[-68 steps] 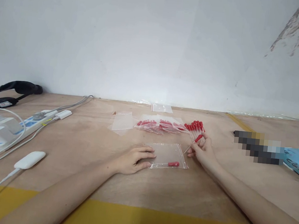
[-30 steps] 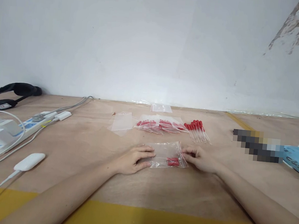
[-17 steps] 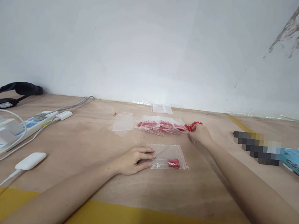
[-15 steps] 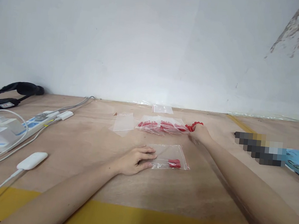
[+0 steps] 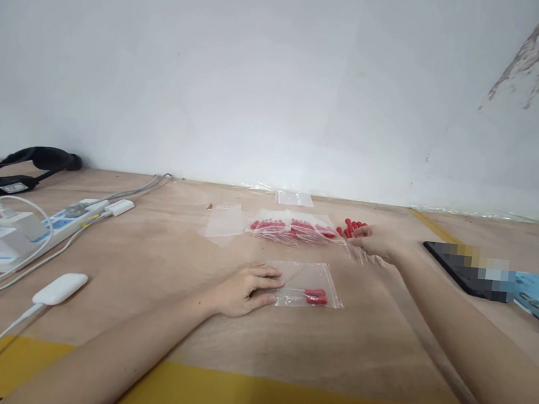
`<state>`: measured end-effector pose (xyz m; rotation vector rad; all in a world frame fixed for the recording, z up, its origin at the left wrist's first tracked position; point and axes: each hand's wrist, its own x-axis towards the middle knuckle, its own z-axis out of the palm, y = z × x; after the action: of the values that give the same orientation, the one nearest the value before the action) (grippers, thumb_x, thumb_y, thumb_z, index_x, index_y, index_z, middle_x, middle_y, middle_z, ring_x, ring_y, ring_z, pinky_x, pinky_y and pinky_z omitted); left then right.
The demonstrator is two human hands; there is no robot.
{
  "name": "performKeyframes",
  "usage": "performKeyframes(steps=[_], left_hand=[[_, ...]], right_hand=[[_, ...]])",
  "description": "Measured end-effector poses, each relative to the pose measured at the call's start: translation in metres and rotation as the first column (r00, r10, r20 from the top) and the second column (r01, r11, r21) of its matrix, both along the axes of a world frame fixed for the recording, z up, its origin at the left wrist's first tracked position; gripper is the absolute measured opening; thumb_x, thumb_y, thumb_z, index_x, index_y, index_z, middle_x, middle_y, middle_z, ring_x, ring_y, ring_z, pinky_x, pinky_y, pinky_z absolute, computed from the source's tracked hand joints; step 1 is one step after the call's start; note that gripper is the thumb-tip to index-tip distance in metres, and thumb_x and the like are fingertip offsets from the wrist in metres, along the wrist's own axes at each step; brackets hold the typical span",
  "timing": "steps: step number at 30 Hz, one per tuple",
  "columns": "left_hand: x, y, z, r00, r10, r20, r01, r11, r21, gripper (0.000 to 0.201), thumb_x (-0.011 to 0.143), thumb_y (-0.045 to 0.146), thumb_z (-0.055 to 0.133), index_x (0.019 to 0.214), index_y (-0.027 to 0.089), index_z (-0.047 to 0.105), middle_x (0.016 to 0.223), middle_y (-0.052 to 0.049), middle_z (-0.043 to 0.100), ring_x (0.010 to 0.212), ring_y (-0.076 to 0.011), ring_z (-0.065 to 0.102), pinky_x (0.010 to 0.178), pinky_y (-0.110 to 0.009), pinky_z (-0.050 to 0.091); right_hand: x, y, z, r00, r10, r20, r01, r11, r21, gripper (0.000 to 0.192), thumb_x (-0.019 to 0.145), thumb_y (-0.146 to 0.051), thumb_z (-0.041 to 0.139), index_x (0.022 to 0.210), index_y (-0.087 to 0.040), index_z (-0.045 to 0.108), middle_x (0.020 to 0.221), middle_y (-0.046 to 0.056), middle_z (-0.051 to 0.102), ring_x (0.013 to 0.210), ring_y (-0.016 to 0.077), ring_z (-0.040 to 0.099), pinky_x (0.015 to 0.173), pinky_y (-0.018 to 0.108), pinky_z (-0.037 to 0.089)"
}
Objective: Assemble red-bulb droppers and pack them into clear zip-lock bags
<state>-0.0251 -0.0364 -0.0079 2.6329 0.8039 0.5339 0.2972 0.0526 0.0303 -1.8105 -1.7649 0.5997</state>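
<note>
1. The left hand point(image 5: 246, 287) is laid flat, fingers spread, on the left edge of a clear zip bag point(image 5: 308, 285) that lies on the wooden table point(image 5: 159, 261); nothing is gripped, and the bag is apparently pinned so that it cannot slide.
2. Two red-capped droppers point(image 5: 314, 295) are seen inside this bag, side by side near its lower right part, caps pointing right.
3. The right hand point(image 5: 376, 242) is stretched well beyond the bag to a loose cluster of red-capped droppers point(image 5: 353, 227) lying directly on the table. The fingers are curled over the glass stems, but the hand is blurred, so whether a dropper is pinched between them cannot be told.
4. Just left of that cluster, a pile of filled bags point(image 5: 295, 227) is kept, with empty bags point(image 5: 225, 222) farther left and one more against the wall, all seemingly within easy reach.
5. A power strip point(image 5: 33, 230) with white cables lies at the far left, well apart from both hands, and a dark flat object point(image 5: 453, 270) lies to the right.
</note>
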Motion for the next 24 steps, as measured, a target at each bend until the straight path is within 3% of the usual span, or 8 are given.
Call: performKeyframes(steps=[3,6,8,11,16,18,20,24], left_hand=[[0.0,0.0,0.0,1.0,0.005,0.0,-0.005,1.0,0.002,0.038,0.086,0.034,0.045,0.122,0.022,0.048,0.129,-0.008,0.046,0.119,-0.0206,0.042,0.103,-0.04,0.027],[0.0,0.0,0.0,1.0,0.01,-0.007,-0.01,1.0,-0.007,0.039,0.086,0.034,0.045,0.122,0.022,0.049,0.129,-0.008,0.046,0.119,-0.0201,0.042,0.103,-0.039,0.027],[0.0,0.001,0.0,1.0,0.013,-0.002,-0.013,1.0,-0.012,0.039,0.086,0.035,0.045,0.122,0.022,0.049,0.129,-0.008,0.046,0.119,-0.0203,0.042,0.103,-0.04,0.027],[0.001,0.0,0.0,1.0,0.012,0.017,-0.011,1.0,-0.016,0.039,0.086,0.035,0.046,0.122,0.023,0.048,0.129,-0.007,0.046,0.118,-0.0211,0.042,0.103,-0.04,0.028],[0.002,-0.002,0.004,0.999,0.025,0.034,-0.024,0.999,-0.025,0.047,0.085,0.034,0.047,0.13,0.022,0.038,0.128,-0.007,0.047,0.118,-0.0209,0.043,0.101,-0.04,0.03],[0.002,-0.003,0.005,0.999,0.029,0.035,-0.028,0.999,-0.026,0.049,0.085,0.034,0.048,0.131,0.022,0.035,0.128,-0.007,0.047,0.117,-0.021,0.043,0.1,-0.04,0.032],[0.002,-0.004,0.005,0.999,0.029,0.028,-0.029,0.999,-0.021,0.049,0.085,0.034,0.047,0.131,0.022,0.034,0.128,-0.007,0.047,0.117,-0.0212,0.043,0.1,-0.04,0.032],[0.002,-0.004,0.005,0.999,0.032,0.001,-0.032,0.999,-0.011,0.048,0.086,0.034,0.046,0.13,0.022,0.036,0.128,-0.008,0.047,0.117,-0.0203,0.042,0.101,-0.039,0.03]], right_hand=[[-0.001,-0.026,-0.011,0.927,0.087,-0.364,-0.095,0.995,-0.003,0.031,0.066,-0.025,0.056,0.095,-0.016,0.052,0.053,-0.005,0.046,0.045,0.0094,0.046,0.041,0.021,0.036],[-0.016,-0.05,-0.036,0.803,0.06,-0.592,0.003,0.994,0.105,0.065,0.064,-0.027,0.06,0.12,-0.022,0.027,0.06,-0.007,0.046,0.045,0.0109,0.051,0.039,0.022,0.041],[-0.029,-0.061,-0.051,0.74,0.01,-0.672,0.108,0.985,0.134,0.071,0.061,-0.03,0.063,0.119,-0.025,0.021,0.064,-0.008,0.047,0.046,0.0105,0.053,0.04,0.023,0.045],[-0.042,-0.069,-0.065,0.66,0.002,-0.751,0.175,0.972,0.156,0.064,0.06,-0.036,0.067,0.107,-0.025,0.025,0.063,-0.008,0.05,0.05,0.012,0.057,0.047,0.026,0.052],[-0.044,-0.075,-0.065,0.535,0.033,-0.844,0.049,0.996,0.07,0.049,0.062,-0.047,0.065,0.093,-0.024,0.033,0.064,-0.004,0.057,0.058,0.0156,0.062,0.06,0.033,0.054],[-0.039,-0.077,-0.063,0.575,0.057,-0.816,-0.031,0.998,0.048,0.044,0.062,-0.048,0.065,0.087,-0.022,0.04,0.069,-0.001,0.06,0.061,0.0149,0.062,0.063,0.032,0.053],[-0.032,-0.08,-0.062,0.69,0.113,-0.715,-0.121,0.992,0.04,0.039,0.061,-0.047,0.066,0.083,-0.02,0.047,0.072,0.001,0.06,0.061,0.0126,0.059,0.06,0.028,0.05],[-0.023,-0.08,-0.059,0.909,0.237,-0.344,-0.241,0.97,0.034,0.029,0.066,-0.042,0.062,0.079,-0.016,0.06,0.059,-0.002,0.053,0.051,0.0091,0.046,0.047,0.022,0.038]])
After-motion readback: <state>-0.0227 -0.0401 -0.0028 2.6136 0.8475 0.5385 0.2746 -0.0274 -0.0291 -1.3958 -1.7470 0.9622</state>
